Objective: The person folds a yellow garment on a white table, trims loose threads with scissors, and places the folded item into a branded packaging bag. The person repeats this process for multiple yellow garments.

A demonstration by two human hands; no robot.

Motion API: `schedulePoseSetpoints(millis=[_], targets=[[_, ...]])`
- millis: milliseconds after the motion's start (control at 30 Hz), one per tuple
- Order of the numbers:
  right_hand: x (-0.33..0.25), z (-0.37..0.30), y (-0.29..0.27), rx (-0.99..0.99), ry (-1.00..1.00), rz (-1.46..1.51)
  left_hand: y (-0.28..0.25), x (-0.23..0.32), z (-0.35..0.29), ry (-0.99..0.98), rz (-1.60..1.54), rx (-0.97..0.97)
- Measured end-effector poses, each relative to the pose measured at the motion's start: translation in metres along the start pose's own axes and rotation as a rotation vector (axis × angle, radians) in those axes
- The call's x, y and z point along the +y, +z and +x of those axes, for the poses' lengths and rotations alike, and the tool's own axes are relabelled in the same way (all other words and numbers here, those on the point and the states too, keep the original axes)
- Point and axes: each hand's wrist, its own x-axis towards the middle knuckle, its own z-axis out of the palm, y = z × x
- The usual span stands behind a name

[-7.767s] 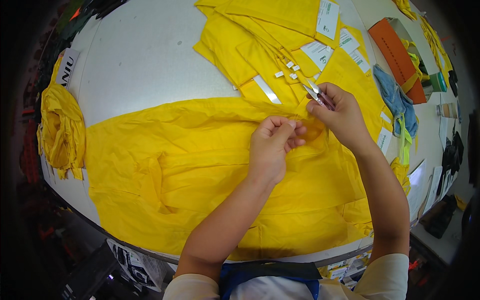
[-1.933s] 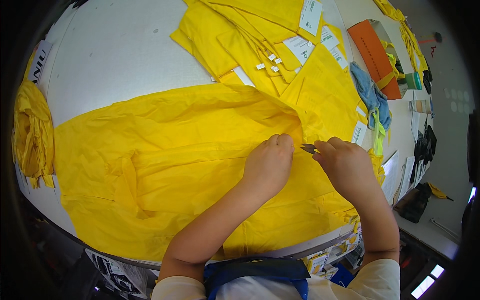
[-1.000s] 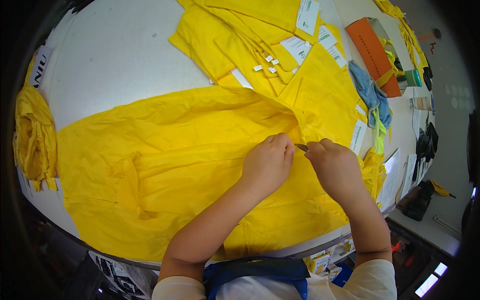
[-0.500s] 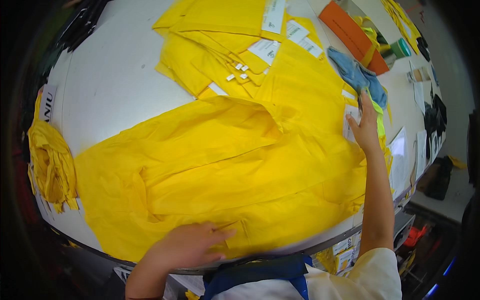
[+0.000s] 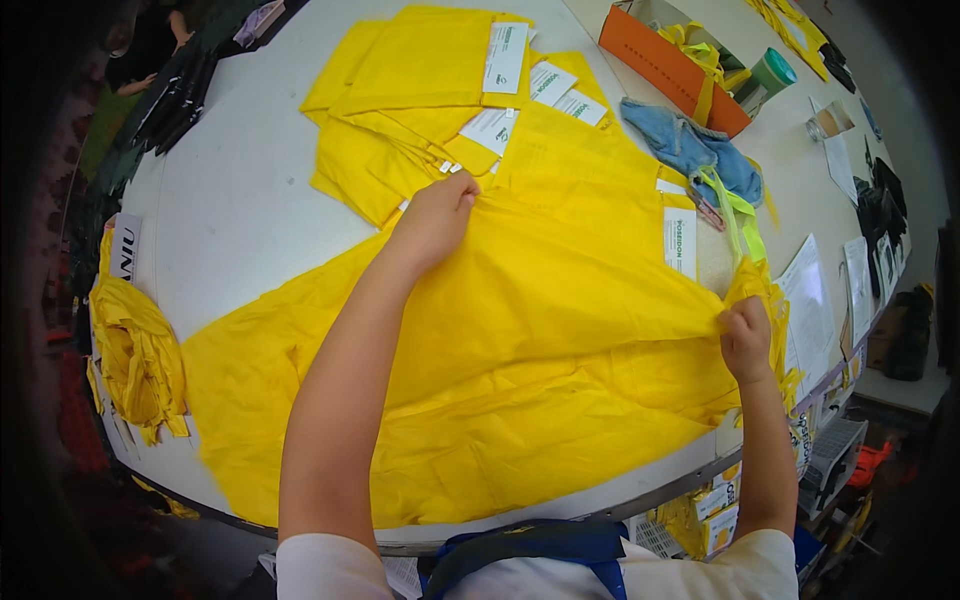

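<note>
The yellow garment (image 5: pixel 560 290) lies creased on the table (image 5: pixel 240 190), gripped at 2 points.

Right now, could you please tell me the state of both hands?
Left hand: closed, holding the yellow garment at its far edge.
Right hand: closed, holding the garment toward its right end.

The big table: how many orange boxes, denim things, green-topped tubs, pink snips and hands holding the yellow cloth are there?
Orange box: 1
Denim thing: 1
Green-topped tub: 1
Pink snips: 1
Hands holding the yellow cloth: 2 (left hand, right hand)
Total: 6
</note>
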Motion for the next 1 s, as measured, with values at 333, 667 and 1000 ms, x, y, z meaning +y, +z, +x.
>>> schedulePoseSetpoints(millis=[333,667,1000], targets=[[-0.118,0.101,0.017,-0.288,0.019,0.101,0.004,-0.032,-0.069,0.261,0.258,0.499],[-0.262,0.114,0.074,-0.303,-0.010,0.611,-0.064,-0.203,-0.268,-0.633,-0.898,0.790],[-0.369,0.117,0.040,-0.548,0.569,1.680,0.015,-0.071,-0.383,0.315,-0.717,0.530]])
